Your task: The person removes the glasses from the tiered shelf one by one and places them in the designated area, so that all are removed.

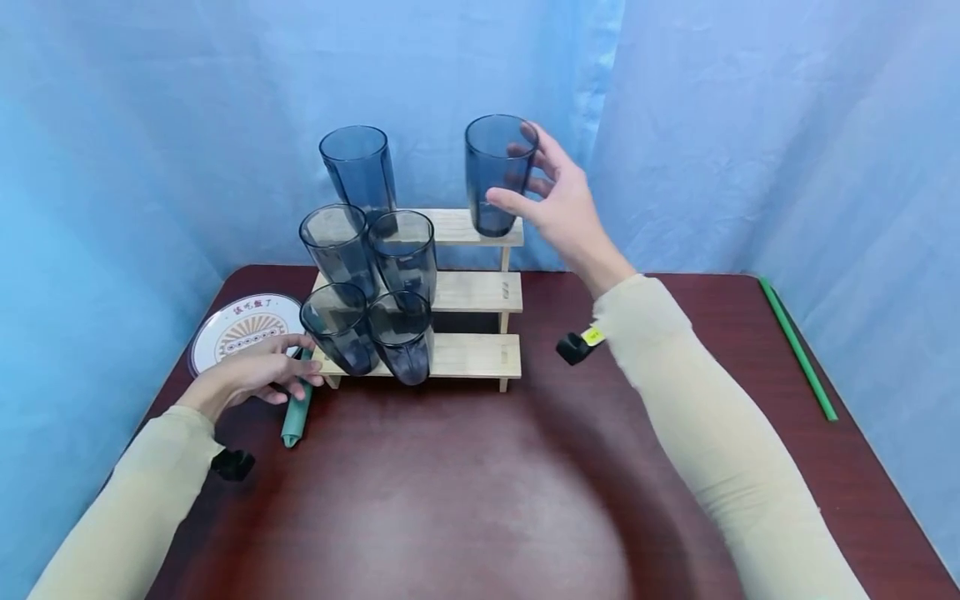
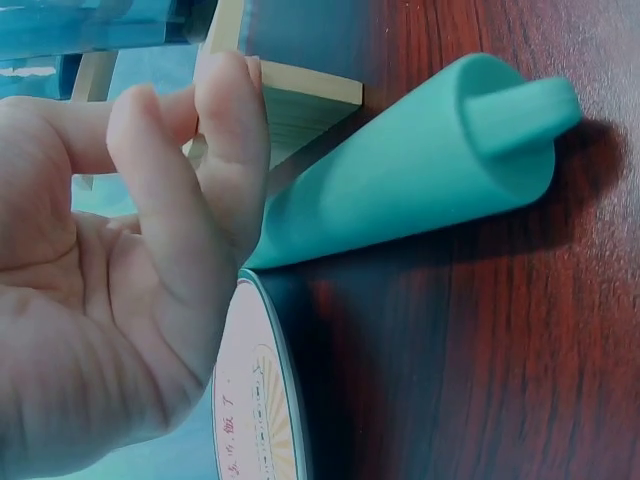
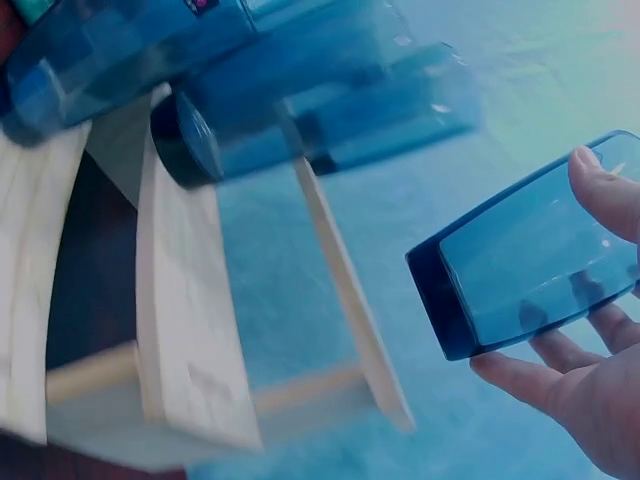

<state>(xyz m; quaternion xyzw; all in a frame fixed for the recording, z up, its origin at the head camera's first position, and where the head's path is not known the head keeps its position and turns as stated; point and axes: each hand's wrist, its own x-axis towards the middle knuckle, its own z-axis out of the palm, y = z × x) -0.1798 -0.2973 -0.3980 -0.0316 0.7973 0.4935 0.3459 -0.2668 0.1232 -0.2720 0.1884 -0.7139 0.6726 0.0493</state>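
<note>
My right hand [image 1: 562,196] holds a blue tinted drinking glass [image 1: 491,187], thumb on the near side and fingers behind. In the right wrist view this glass [image 3: 530,260] is tilted in that view and apart from the top shelf. The three-tier wooden rack [image 1: 476,292] bears several similar glasses on its left half: one glass [image 1: 360,175] on top, two on the middle tier, two on the bottom. At the lower tier's left end, my left hand [image 1: 258,371] pinches the shelf edge; its curled fingers [image 2: 230,130] partly hide the contact.
Beside my left hand lies a green rolled item [image 1: 296,417], with a tab at its end. A round white printed plate-like disc [image 1: 247,325] is behind that hand. Along the right table edge runs a green stick [image 1: 798,350]. Blue curtains [image 1: 697,125] surround the dark red table [image 1: 450,492].
</note>
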